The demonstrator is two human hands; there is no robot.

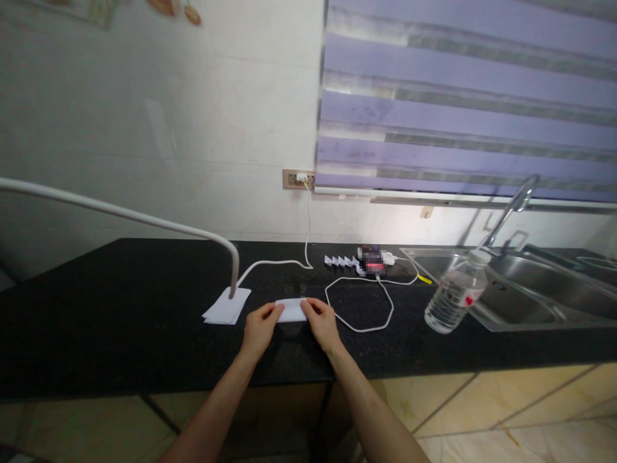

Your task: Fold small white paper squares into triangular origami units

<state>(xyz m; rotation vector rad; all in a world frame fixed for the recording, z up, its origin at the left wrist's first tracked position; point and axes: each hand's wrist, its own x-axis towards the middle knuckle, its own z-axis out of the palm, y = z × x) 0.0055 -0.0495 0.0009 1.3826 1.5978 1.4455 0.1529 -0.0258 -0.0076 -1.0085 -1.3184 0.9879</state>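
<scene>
A small white piece of paper [291, 310], seemingly folded, stretches between my two hands above the front part of the black counter. Its left end is pinched between thumb and fingers of my left hand [261, 328]. At the other end my right hand [322, 321] grips it the same way. To the left of my hands lies a loose stack of white paper sheets [222, 312]. Several small folded white paper pieces [341, 262] stand in a row farther back, right of my hands.
A white cable [359, 330] loops right of my hands, near a blurred dark device [373, 260]. One water bottle [453, 299] stands beside the steel sink [501, 325] with its faucet [523, 193]. Over the paper stack, a white cord [159, 222] arches. A plug sits in the wall outlet [290, 179].
</scene>
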